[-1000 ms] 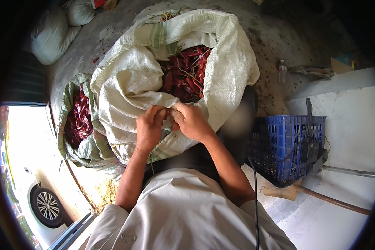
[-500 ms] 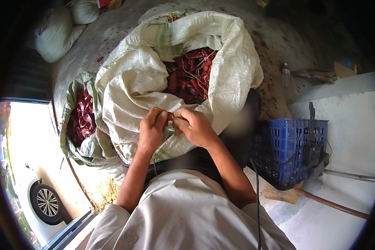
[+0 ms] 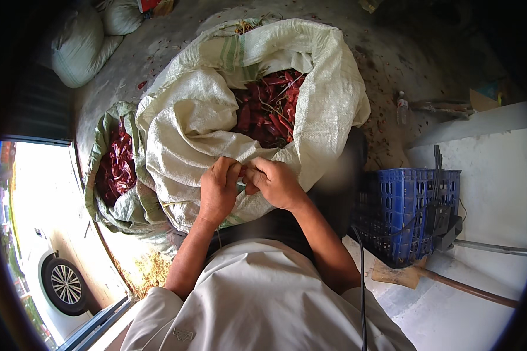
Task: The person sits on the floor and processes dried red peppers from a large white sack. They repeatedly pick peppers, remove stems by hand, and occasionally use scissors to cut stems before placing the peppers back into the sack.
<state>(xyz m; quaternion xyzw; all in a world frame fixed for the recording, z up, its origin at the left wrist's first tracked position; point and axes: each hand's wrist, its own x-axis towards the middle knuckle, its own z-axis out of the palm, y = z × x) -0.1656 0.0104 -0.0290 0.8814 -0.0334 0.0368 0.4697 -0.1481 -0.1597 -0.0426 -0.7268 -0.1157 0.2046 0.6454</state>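
Observation:
A dried red chili pepper (image 3: 251,189) is mostly covered by my fingers, its red skin showing below my right hand (image 3: 276,183). My right thumb and fingers pinch it. My left hand (image 3: 219,186) is also closed, its fingertips meeting the other end of the chili; exactly what they grip there is partly hidden. Both hands hover over the near side of a large white woven sack (image 3: 184,126) with a rolled-down rim. Inside its opening lie many dried red chilies (image 3: 269,108), some with pale stems.
On the left stands a smaller woven sack (image 3: 143,205) holding shiny red chilies (image 3: 118,161). A blue plastic crate (image 3: 401,225) is at the right, by a white wall block (image 3: 480,143). A plastic bottle (image 3: 402,108) stands on the floor. Filled white sacks (image 3: 79,55) lie far left.
My left hand has come slightly nearer to me and right, its fingers curling down more beside the right hand. The right hand stays nearly in place, still pinching the chili.

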